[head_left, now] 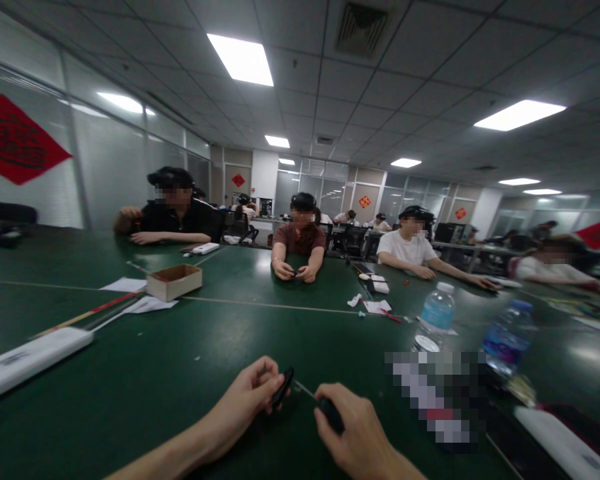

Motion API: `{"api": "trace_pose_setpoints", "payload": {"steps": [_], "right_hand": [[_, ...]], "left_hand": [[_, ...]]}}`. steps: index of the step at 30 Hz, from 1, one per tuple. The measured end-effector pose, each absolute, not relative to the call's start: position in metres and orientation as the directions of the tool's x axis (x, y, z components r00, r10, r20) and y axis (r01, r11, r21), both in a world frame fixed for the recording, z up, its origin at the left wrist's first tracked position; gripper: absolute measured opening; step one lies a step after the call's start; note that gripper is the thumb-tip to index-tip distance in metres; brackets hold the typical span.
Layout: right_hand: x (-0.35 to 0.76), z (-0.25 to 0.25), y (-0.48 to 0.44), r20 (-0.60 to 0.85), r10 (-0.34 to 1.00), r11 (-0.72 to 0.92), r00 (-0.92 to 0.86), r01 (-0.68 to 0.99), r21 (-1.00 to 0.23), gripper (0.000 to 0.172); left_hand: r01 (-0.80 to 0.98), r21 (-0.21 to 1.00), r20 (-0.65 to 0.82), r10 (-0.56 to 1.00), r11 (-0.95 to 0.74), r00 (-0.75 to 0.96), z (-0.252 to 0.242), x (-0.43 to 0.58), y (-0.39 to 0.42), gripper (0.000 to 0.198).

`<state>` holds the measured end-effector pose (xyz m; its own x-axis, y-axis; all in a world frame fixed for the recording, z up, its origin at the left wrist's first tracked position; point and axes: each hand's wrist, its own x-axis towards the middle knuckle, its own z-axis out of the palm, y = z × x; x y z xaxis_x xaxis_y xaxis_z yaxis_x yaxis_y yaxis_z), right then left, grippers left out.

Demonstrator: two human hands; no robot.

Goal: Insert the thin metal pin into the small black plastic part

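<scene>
Just above the green table (220,347), my left hand (255,387) pinches a small dark oval piece (283,388) between thumb and fingers. What exactly the piece is cannot be made out. My right hand (355,423) is wrapped round the black handle of a screwdriver (331,415). Its thin shaft points left toward the dark piece. Whether the tip touches the piece is too blurred to tell. The two hands are close together but apart, near the front middle of the table.
Right of my hands stand two water bottles (436,317) (510,340), near a white power strip (570,440). Another white strip (35,363) and an open cardboard box (175,283) lie left. Small scraps (377,307) lie farther back. Several people sit around the table, one opposite (300,237).
</scene>
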<state>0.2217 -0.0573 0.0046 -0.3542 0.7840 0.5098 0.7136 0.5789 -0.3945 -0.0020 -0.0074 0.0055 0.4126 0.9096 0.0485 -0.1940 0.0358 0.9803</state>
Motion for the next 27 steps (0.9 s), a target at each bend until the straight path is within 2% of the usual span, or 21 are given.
{"api": "trace_pose_setpoints", "payload": {"steps": [9, 19, 27], "right_hand": [[0.2198, 0.0075, -0.0585, 0.472, 0.808, 0.553, -0.352, 0.728, -0.404, 0.017], [0.2204, 0.0082, -0.0578, 0.461, 0.802, 0.565, -0.381, 0.735, -0.375, 0.017], [0.2246, 0.0088, -0.0600, 0.426, 0.772, 0.624, -0.472, 0.688, -0.370, 0.019]], "left_hand": [[-0.117, 0.993, 0.055, 0.885, -0.001, 0.463, 0.0057, -0.0042, -0.0068, 0.029], [-0.115, 0.993, 0.048, 0.883, 0.007, 0.467, 0.0066, -0.0058, -0.0064, 0.035], [-0.135, 0.990, 0.024, 0.869, 0.050, 0.495, 0.0120, -0.0069, -0.0088, 0.030]]}}
